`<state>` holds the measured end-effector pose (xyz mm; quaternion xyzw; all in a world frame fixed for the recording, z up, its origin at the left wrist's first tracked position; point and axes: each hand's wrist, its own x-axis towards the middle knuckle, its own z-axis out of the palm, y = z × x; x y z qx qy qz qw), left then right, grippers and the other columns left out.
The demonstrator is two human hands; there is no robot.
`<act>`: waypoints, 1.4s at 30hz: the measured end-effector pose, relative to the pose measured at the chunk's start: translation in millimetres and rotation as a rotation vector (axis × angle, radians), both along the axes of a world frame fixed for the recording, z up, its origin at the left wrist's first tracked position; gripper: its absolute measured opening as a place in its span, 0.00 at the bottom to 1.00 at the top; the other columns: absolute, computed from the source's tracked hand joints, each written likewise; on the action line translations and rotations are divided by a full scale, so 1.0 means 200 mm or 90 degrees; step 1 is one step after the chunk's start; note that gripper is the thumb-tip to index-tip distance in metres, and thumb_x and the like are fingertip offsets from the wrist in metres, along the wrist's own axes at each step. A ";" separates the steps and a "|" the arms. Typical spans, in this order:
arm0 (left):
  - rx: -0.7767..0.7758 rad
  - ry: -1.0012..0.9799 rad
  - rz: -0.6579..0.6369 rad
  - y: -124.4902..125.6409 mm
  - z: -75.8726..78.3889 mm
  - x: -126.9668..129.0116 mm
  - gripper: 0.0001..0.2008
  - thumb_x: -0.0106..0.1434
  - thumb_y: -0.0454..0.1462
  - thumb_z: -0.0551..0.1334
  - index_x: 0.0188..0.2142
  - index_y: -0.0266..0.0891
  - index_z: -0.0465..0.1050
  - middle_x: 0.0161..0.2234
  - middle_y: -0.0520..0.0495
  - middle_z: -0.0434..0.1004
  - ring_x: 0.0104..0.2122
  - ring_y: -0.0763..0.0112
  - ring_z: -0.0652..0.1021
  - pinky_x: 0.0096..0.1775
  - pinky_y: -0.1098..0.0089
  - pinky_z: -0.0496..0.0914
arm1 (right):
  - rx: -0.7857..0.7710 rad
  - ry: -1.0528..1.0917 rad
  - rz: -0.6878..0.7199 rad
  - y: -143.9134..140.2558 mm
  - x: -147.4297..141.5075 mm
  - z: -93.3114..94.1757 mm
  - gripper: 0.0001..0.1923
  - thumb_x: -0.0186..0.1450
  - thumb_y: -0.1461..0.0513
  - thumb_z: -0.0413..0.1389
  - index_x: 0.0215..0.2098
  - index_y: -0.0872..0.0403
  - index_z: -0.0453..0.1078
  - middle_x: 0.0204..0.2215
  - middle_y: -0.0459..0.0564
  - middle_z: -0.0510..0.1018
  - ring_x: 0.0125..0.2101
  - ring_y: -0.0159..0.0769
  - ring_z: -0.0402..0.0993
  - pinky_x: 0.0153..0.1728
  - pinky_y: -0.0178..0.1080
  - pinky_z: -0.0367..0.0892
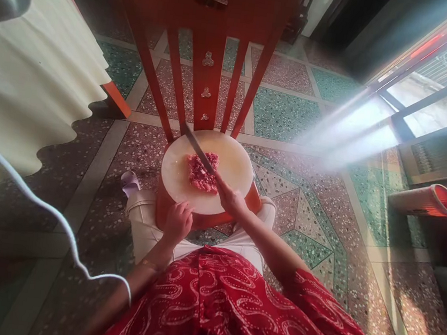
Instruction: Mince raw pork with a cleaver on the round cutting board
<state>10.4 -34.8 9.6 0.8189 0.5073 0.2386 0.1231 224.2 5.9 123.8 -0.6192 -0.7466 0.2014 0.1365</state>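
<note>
A round, pale cutting board (174,175) lies on the seat of a red-brown chair. On its middle sits a flattened patch of red minced meat (200,178). My right hand (233,202) is closed around the handle of a long knife (197,147). The dark blade slants over the meat, its tip pointing to the far left past the board's edge. At the board's near left rim is my left hand (179,221), its fingers curled against the edge. The undersides of the left fingers are hidden.
The chair's slatted back (204,79) rises just beyond the board. A white cable (53,210) crosses the left side, near a cream scalloped cloth (34,87). To the right lies a red-and-white cylinder (425,201), below a bright window.
</note>
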 end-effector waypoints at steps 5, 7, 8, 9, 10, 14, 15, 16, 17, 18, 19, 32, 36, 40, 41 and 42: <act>0.000 0.023 -0.007 -0.03 0.00 -0.01 0.14 0.62 0.35 0.52 0.43 0.41 0.72 0.44 0.41 0.69 0.46 0.59 0.68 0.48 0.58 0.62 | -0.030 -0.028 0.005 -0.01 0.01 -0.03 0.25 0.69 0.59 0.42 0.65 0.47 0.49 0.45 0.49 0.77 0.38 0.40 0.77 0.39 0.37 0.70; 0.007 0.039 0.000 -0.02 0.00 -0.01 0.14 0.62 0.34 0.52 0.44 0.41 0.72 0.43 0.41 0.70 0.45 0.59 0.68 0.47 0.58 0.61 | 0.011 -0.017 -0.007 -0.01 0.02 -0.02 0.26 0.70 0.59 0.41 0.66 0.47 0.46 0.46 0.49 0.77 0.40 0.39 0.76 0.41 0.36 0.70; 0.012 0.043 0.004 -0.02 0.01 0.00 0.14 0.62 0.34 0.52 0.44 0.41 0.72 0.43 0.42 0.70 0.44 0.59 0.68 0.47 0.59 0.62 | 0.012 -0.022 -0.008 -0.02 0.02 -0.02 0.27 0.70 0.60 0.41 0.66 0.48 0.45 0.46 0.49 0.77 0.40 0.38 0.76 0.41 0.36 0.70; 0.016 0.046 0.005 -0.02 0.01 0.00 0.14 0.62 0.34 0.52 0.44 0.41 0.72 0.43 0.42 0.70 0.44 0.60 0.68 0.46 0.59 0.62 | -0.002 -0.035 -0.005 -0.02 0.02 -0.02 0.27 0.69 0.60 0.42 0.66 0.48 0.45 0.45 0.49 0.77 0.39 0.38 0.77 0.40 0.36 0.70; 0.018 0.048 0.001 -0.02 0.01 0.00 0.13 0.62 0.35 0.52 0.43 0.40 0.72 0.42 0.42 0.70 0.43 0.60 0.69 0.45 0.60 0.62 | -0.025 -0.050 0.002 -0.02 0.02 -0.02 0.27 0.69 0.61 0.42 0.66 0.48 0.45 0.44 0.49 0.77 0.37 0.38 0.77 0.39 0.36 0.70; 0.017 0.064 -0.017 -0.02 0.03 0.00 0.13 0.62 0.34 0.52 0.44 0.40 0.71 0.40 0.43 0.71 0.41 0.61 0.69 0.45 0.61 0.61 | -0.035 -0.051 0.014 -0.01 0.05 0.00 0.26 0.70 0.59 0.41 0.66 0.45 0.45 0.44 0.47 0.78 0.38 0.38 0.77 0.38 0.36 0.70; 0.019 0.067 -0.018 -0.02 0.03 0.00 0.14 0.62 0.34 0.52 0.44 0.40 0.71 0.40 0.43 0.71 0.41 0.61 0.69 0.45 0.61 0.61 | -0.018 -0.044 0.006 0.00 0.05 0.00 0.26 0.70 0.59 0.40 0.66 0.46 0.45 0.45 0.47 0.77 0.39 0.38 0.76 0.39 0.36 0.69; 0.019 0.068 -0.020 -0.02 0.03 0.00 0.14 0.61 0.33 0.52 0.45 0.40 0.71 0.40 0.43 0.71 0.41 0.61 0.69 0.45 0.61 0.61 | -0.011 -0.045 -0.001 0.00 0.06 0.00 0.26 0.71 0.59 0.40 0.66 0.47 0.44 0.45 0.48 0.77 0.40 0.38 0.76 0.40 0.36 0.69; 0.019 0.066 -0.019 -0.02 0.03 -0.01 0.14 0.61 0.33 0.52 0.44 0.40 0.71 0.40 0.43 0.71 0.41 0.61 0.69 0.45 0.61 0.61 | -0.022 -0.055 -0.002 0.00 0.06 -0.01 0.26 0.70 0.59 0.40 0.66 0.47 0.45 0.44 0.49 0.77 0.39 0.39 0.76 0.39 0.37 0.69; 0.019 0.064 -0.020 -0.02 0.03 -0.01 0.14 0.61 0.33 0.52 0.44 0.40 0.71 0.40 0.43 0.71 0.41 0.61 0.69 0.44 0.61 0.61 | -0.046 -0.072 0.000 0.00 0.07 -0.01 0.26 0.70 0.59 0.41 0.66 0.48 0.46 0.43 0.49 0.78 0.37 0.39 0.77 0.38 0.37 0.70; 0.017 0.061 -0.024 -0.02 0.03 -0.01 0.13 0.62 0.33 0.52 0.43 0.39 0.71 0.39 0.43 0.71 0.40 0.62 0.69 0.44 0.61 0.61 | -0.073 -0.088 0.004 0.00 0.07 -0.01 0.26 0.70 0.59 0.42 0.65 0.48 0.47 0.41 0.49 0.79 0.35 0.40 0.77 0.37 0.38 0.70; 0.042 0.042 -0.034 0.01 0.00 0.00 0.13 0.60 0.31 0.52 0.42 0.40 0.71 0.37 0.44 0.71 0.39 0.63 0.70 0.43 0.62 0.61 | -0.023 -0.016 -0.033 0.04 0.08 -0.02 0.24 0.70 0.57 0.40 0.64 0.47 0.51 0.43 0.48 0.78 0.40 0.39 0.76 0.42 0.38 0.69; 0.049 0.013 -0.030 0.01 0.00 0.00 0.13 0.61 0.31 0.52 0.42 0.39 0.71 0.37 0.44 0.71 0.39 0.63 0.69 0.43 0.62 0.62 | -0.021 -0.042 -0.038 0.05 0.08 -0.02 0.26 0.70 0.58 0.41 0.65 0.49 0.47 0.43 0.51 0.78 0.37 0.40 0.77 0.40 0.38 0.69; 0.046 -0.005 -0.064 0.02 -0.01 0.00 0.13 0.61 0.31 0.51 0.42 0.38 0.70 0.36 0.44 0.70 0.38 0.64 0.69 0.42 0.63 0.64 | -0.032 -0.019 -0.030 0.07 0.11 -0.02 0.24 0.69 0.58 0.42 0.63 0.47 0.53 0.43 0.49 0.78 0.38 0.40 0.77 0.41 0.39 0.69; 0.047 -0.005 -0.066 0.02 -0.02 0.00 0.13 0.61 0.31 0.51 0.43 0.38 0.70 0.36 0.44 0.70 0.38 0.64 0.69 0.42 0.63 0.64 | 0.003 0.005 -0.042 0.07 0.12 -0.03 0.24 0.70 0.58 0.41 0.64 0.47 0.52 0.45 0.49 0.77 0.41 0.39 0.76 0.43 0.38 0.69; 0.049 -0.004 -0.061 0.02 -0.02 0.00 0.13 0.61 0.30 0.51 0.43 0.38 0.70 0.36 0.44 0.70 0.38 0.64 0.69 0.42 0.63 0.65 | 0.034 0.024 -0.052 0.07 0.12 -0.03 0.24 0.70 0.58 0.40 0.64 0.48 0.51 0.46 0.49 0.77 0.43 0.39 0.75 0.45 0.38 0.68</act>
